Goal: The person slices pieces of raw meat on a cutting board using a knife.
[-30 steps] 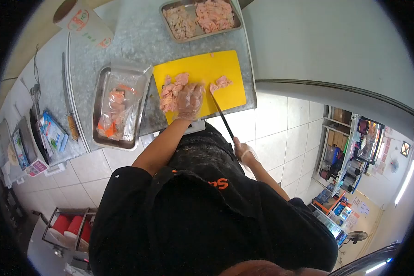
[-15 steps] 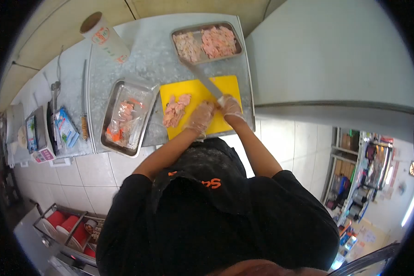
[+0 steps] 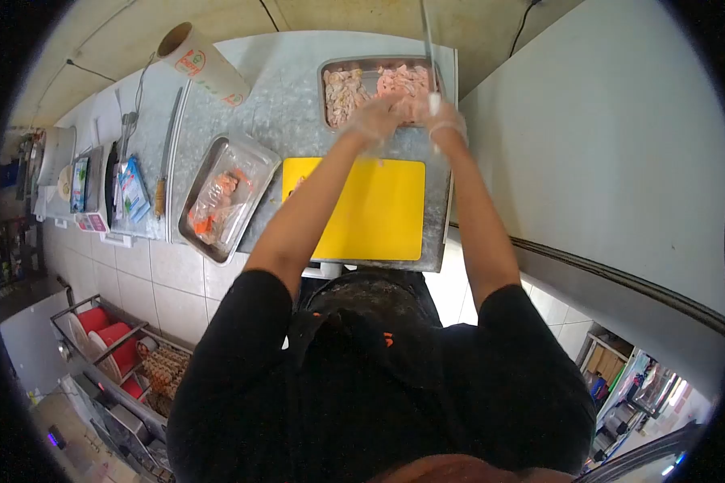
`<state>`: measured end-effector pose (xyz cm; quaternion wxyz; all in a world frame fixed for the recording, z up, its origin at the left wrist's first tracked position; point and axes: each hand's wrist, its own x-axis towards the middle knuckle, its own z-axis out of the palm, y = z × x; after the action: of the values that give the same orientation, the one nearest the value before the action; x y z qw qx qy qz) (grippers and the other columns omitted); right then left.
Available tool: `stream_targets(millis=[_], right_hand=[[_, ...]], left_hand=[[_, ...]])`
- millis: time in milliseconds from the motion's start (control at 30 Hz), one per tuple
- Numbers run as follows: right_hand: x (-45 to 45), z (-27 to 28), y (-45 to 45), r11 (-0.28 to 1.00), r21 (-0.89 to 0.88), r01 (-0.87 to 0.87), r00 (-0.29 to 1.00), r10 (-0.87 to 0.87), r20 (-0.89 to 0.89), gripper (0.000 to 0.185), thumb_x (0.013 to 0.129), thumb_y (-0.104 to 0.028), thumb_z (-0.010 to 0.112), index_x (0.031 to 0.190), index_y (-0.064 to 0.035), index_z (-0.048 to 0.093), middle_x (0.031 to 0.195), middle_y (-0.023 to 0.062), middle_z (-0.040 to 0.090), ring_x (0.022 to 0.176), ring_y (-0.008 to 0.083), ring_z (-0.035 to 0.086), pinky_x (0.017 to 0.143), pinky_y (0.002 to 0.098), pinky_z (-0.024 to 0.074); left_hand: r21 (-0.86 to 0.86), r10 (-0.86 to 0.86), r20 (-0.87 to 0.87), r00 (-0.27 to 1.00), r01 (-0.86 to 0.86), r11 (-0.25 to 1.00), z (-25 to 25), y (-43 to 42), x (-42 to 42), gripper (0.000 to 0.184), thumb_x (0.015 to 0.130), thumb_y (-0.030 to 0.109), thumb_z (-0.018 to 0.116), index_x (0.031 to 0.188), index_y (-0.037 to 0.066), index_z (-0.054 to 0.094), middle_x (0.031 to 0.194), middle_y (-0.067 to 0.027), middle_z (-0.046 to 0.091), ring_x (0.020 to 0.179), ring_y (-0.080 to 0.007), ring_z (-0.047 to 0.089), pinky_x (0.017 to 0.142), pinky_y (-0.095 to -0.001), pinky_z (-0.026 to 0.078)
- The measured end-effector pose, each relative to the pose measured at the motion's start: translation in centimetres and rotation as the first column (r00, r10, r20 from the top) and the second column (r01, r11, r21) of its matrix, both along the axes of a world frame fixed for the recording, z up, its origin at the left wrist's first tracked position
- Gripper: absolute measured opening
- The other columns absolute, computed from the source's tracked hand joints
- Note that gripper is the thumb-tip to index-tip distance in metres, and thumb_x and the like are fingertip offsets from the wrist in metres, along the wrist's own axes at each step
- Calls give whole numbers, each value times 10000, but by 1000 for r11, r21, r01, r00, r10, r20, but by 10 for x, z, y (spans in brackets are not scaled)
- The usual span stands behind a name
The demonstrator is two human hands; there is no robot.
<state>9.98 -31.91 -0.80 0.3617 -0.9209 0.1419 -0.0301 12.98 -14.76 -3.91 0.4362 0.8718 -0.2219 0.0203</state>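
In the head view, my right hand (image 3: pixel 446 125), in a clear plastic glove, grips a knife (image 3: pixel 428 36) with its blade pointing away from me. It is over the right end of a metal tray (image 3: pixel 327 95) of raw meat pieces. My left hand (image 3: pixel 372 122), gloved too, reaches over the tray's near edge beside the pink meat (image 3: pixel 403 80); motion blurs its fingers, so its grip is unclear. Paler meat (image 3: pixel 345 92) fills the tray's left part. Nearer me lies a yellow cutting board (image 3: pixel 374 213), with some meat at its left side mostly hidden behind my left forearm.
A second metal tray (image 3: pixel 250 197) holds bagged orange-pink food (image 3: pixel 213 209) left of the board. A printed cardboard tube (image 3: pixel 209 72) lies at the back. Further left are a blue packet (image 3: pixel 134 190) and a wooden-handled tool (image 3: pixel 160 198). A large pale panel (image 3: pixel 596 137) borders the right side.
Both hands have moved forward from the cutting board to the far meat tray. The knife has swung from slanting across the board to pointing away. The view has shifted slightly.
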Motion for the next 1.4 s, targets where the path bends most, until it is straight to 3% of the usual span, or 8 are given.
stream_targets(millis=[100, 333, 700, 867, 967, 1167, 1300, 1400], right_hand=[[21, 0, -20, 995, -94, 45, 993, -55, -107, 414, 831, -401, 617, 1030, -38, 632, 1029, 227, 650, 980, 393, 624, 821, 463, 497], [-59, -71, 14, 987, 92, 129, 959, -101, -263, 220, 839, -263, 656, 955, -76, 655, 796, 86, 668, 705, 166, 635, 652, 315, 503], [-104, -61, 215, 820, 69, -568, 749, 550, -370, 379, 775, -340, 725, 979, -44, 602, 887, 232, 640, 875, 403, 619, 768, 456, 489], [-106, -34, 206, 886, 14, -464, 854, 451, -258, 385, 744, -276, 761, 974, -19, 588, 915, 191, 661, 847, 377, 639, 747, 432, 513], [-120, 0, 183, 938, 227, -261, 888, 326, -324, 291, 774, -212, 722, 949, -18, 595, 905, 146, 672, 814, 268, 648, 697, 362, 504], [-164, 77, 170, 767, 640, 46, 979, 92, -180, 174, 790, -102, 686, 915, -37, 583, 877, 91, 672, 762, 163, 620, 649, 298, 488], [-188, 97, 174, 676, 735, 52, 995, 27, -96, 142, 803, -62, 642, 934, -37, 592, 884, 80, 670, 771, 171, 620, 682, 301, 486], [-201, 109, 175, 840, 542, -18, 999, 33, -19, 160, 789, -54, 632, 945, -36, 596, 889, 79, 667, 774, 178, 617, 723, 309, 488]], left_hand=[[497, -183, -125, 975, 221, 839, 23, 12, 31, 377, 925, 314, 505, 1230, 112, 596, 1130, -188, 632, 1009, -328, 616, 913, -395, 465], [320, 30, -244, 969, 52, 946, 42, 156, -63, 286, 907, 294, 541, 999, 45, 647, 1064, -137, 668, 929, -312, 640, 846, -379, 498], [266, 204, -78, 976, -177, 948, -45, 204, -182, 325, 833, 327, 642, 1113, 163, 660, 891, -129, 664, 771, -298, 640, 685, -419, 496], [418, 50, -106, 993, -2, 909, -31, 222, -172, 262, 879, 306, 591, 1089, 172, 669, 883, -117, 670, 750, -288, 647, 645, -415, 500], [-33, -9, -427, 904, -5, 999, -36, 228, -162, 211, 865, 391, 583, 945, 236, 702, 829, -103, 683, 725, -306, 654, 642, -425, 508], [313, -162, 149, 976, 109, 943, 22, 212, -152, 364, 854, 378, 611, 1122, 133, 628, 979, -139, 675, 869, -324, 644, 746, -400, 507], [-598, -549, -335, 766, 278, 752, 38, 165, -150, 318, 902, 277, 645, 1078, 15, 606, 919, -75, 674, 819, -157, 640, 770, -262, 504], [-709, -699, -615, 365, 133, 693, 52, 154, -147, 270, 897, 239, 652, 1041, 14, 611, 908, -74, 660, 819, -137, 635, 787, -253, 510]])
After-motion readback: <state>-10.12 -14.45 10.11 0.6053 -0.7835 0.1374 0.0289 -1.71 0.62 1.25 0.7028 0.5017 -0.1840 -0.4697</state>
